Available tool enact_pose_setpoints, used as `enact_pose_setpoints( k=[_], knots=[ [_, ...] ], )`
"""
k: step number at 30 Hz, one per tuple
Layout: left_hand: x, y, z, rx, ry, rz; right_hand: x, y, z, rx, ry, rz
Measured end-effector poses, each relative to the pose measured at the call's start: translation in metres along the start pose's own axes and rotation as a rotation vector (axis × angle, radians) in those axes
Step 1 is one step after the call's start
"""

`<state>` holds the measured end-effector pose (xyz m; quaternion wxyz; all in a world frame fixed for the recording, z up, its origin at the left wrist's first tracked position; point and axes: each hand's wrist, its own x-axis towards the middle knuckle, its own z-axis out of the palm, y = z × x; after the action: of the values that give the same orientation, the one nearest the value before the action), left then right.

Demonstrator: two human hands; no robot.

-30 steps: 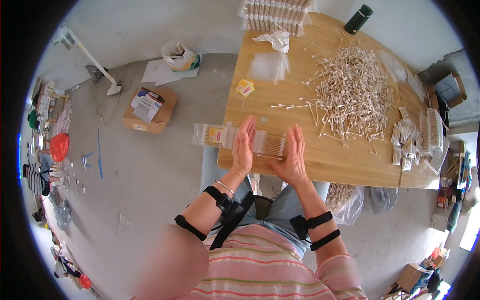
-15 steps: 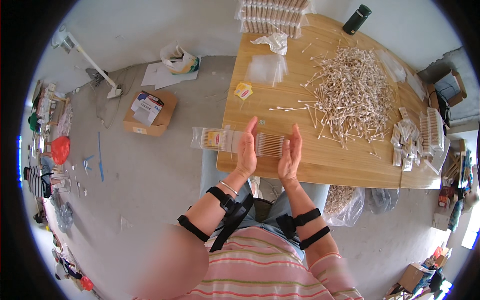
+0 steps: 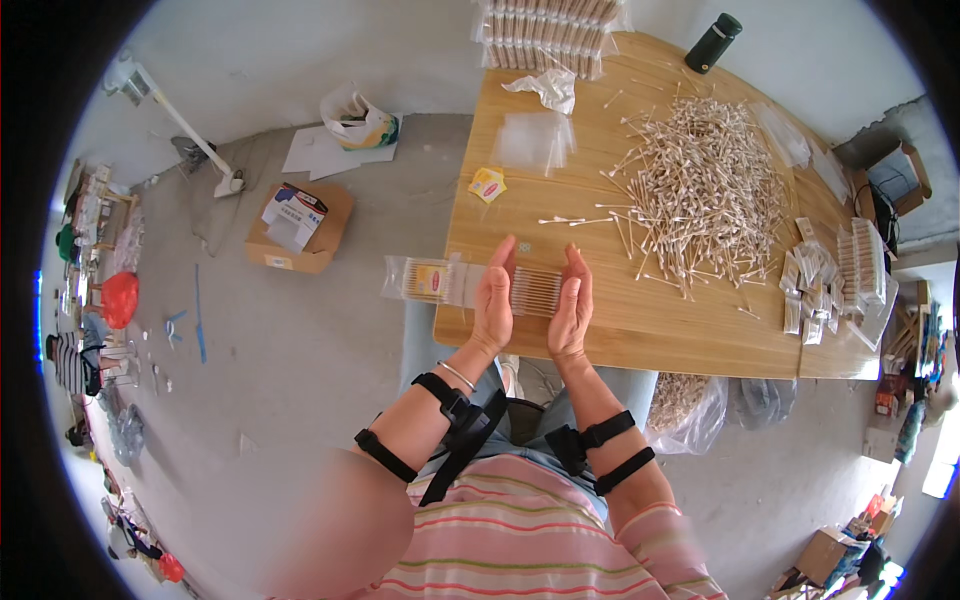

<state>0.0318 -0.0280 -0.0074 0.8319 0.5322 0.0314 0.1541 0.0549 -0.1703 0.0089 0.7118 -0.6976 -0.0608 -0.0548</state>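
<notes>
My left hand point(image 3: 494, 303) and my right hand point(image 3: 571, 312) stand on edge near the table's front left corner, palms facing each other, fingers stretched out. Between them a single row of cotton swabs point(image 3: 537, 292) lies side by side, tips toward the far and near sides. Both palms are against or very close to the row's sides; exact contact is hard to see. Just left of my left hand, a clear packet of cotton swabs point(image 3: 428, 281) with a yellow label reaches past the table's edge. A large heap of loose swabs point(image 3: 705, 190) spreads to the right.
Clear plastic sleeves point(image 3: 534, 141) and yellow label cards point(image 3: 487, 184) lie beyond my hands on the wooden table point(image 3: 580, 340). Stacked swab packs point(image 3: 545, 40) stand at the back, near a dark bottle point(image 3: 714, 43). Small packs point(image 3: 815, 280) sit far right. An open carton point(image 3: 300, 240) is on the floor.
My right hand has moved a little to the left, toward my left hand. The gap holding the swab row is narrower. My left hand has stayed nearly in place.
</notes>
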Motion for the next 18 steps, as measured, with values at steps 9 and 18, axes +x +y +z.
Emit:
enact_pose_setpoints(
  k=[9, 18],
  knots=[
    [-0.001, 0.003, -0.003, -0.052, 0.052, -0.12, -0.002, 0.003, -0.008, -0.57, -0.261, -0.256],
    [0.002, 0.005, -0.001, 0.033, -0.037, -0.089, -0.016, -0.007, 0.01, -1.195, -0.563, -0.336]
  ],
)
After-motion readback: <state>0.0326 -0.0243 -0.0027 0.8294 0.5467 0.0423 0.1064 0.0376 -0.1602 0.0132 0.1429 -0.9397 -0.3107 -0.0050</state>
